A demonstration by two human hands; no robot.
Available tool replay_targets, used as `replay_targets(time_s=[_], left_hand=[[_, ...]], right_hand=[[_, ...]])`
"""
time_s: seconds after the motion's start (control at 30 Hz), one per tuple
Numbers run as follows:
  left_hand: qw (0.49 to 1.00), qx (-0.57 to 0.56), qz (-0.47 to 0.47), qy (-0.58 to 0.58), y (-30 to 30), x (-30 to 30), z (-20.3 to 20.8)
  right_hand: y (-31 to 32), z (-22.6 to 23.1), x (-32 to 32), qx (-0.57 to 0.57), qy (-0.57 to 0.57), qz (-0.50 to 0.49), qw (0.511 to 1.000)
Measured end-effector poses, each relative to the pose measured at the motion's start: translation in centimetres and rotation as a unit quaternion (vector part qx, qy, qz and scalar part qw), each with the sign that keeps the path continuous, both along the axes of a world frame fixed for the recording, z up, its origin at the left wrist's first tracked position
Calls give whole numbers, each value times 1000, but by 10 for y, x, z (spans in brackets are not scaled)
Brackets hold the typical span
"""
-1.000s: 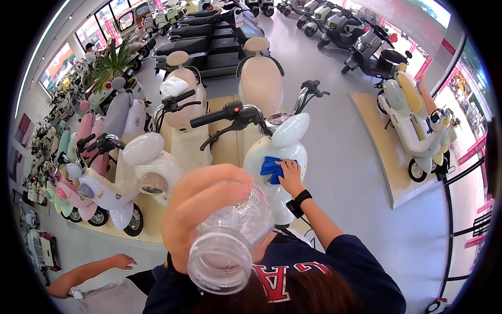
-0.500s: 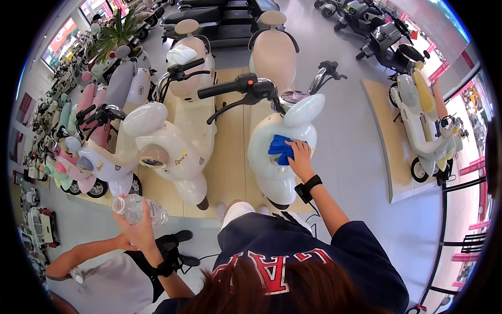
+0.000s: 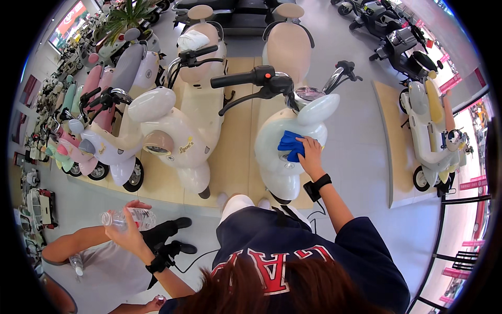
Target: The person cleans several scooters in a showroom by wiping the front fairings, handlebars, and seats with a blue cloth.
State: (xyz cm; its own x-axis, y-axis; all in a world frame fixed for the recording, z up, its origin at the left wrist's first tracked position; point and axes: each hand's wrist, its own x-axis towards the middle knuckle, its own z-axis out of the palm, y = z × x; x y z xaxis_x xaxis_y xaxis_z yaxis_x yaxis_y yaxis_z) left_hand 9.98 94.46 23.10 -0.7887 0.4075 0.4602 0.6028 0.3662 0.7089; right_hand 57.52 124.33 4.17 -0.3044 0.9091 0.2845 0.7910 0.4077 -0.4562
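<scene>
My right hand (image 3: 312, 157) presses a crumpled blue cloth (image 3: 291, 145) against the front panel of a pale mint-white scooter (image 3: 277, 128), beside its round badge. The fingers are bent over the cloth's edge. To the left, my left hand (image 3: 127, 235) grips a clear plastic bottle (image 3: 140, 217), held tilted nearly on its side with the neck toward the left. A co-worker's hand (image 3: 137, 204) is at the bottle's far side. That person's other hand (image 3: 158, 302), near the lower edge, holds a small pale thing too small to name.
A cream scooter (image 3: 180, 133) stands left of the mint one on a low wooden platform (image 3: 238, 157). Farther left is a row of pastel scooters (image 3: 107, 152). Another platform (image 3: 389, 157) bears a white-and-yellow scooter (image 3: 421, 125) at right. A cable (image 3: 196, 264) runs from my left wrist.
The view has shifted slightly, and my left hand and the bottle sit farther left. The co-worker's hand has moved from near my wrist to the bottle. My right hand stays on the cloth.
</scene>
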Motion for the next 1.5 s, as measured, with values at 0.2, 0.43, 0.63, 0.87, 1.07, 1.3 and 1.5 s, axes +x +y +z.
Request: replay_targets(time_s=[0.2, 0.43, 0.63, 0.87, 1.07, 1.3, 1.5], left_hand=[[994, 32, 26, 102, -16, -24, -33], [954, 54, 288, 60, -4, -14, -58], [987, 22, 83, 133, 63, 99, -97], [739, -178, -650, -4, 232, 215, -141], [657, -154, -736, 55, 283, 289, -204], [699, -112, -705, 41, 317, 310, -230], [711, -105, -695, -14, 344, 321, -215]], right_hand=[[-1, 3, -3, -10, 8, 0, 1000], [12, -5, -5, 0, 14, -18, 1000], [31, -14, -10, 27, -1, -55, 998], [26, 1, -15, -18, 20, -71, 997], [-25, 10, -16, -36, 88, -80, 992], [-1, 8, -11, -92, 168, -111, 975], [24, -8, 14, -149, 225, -148, 951]])
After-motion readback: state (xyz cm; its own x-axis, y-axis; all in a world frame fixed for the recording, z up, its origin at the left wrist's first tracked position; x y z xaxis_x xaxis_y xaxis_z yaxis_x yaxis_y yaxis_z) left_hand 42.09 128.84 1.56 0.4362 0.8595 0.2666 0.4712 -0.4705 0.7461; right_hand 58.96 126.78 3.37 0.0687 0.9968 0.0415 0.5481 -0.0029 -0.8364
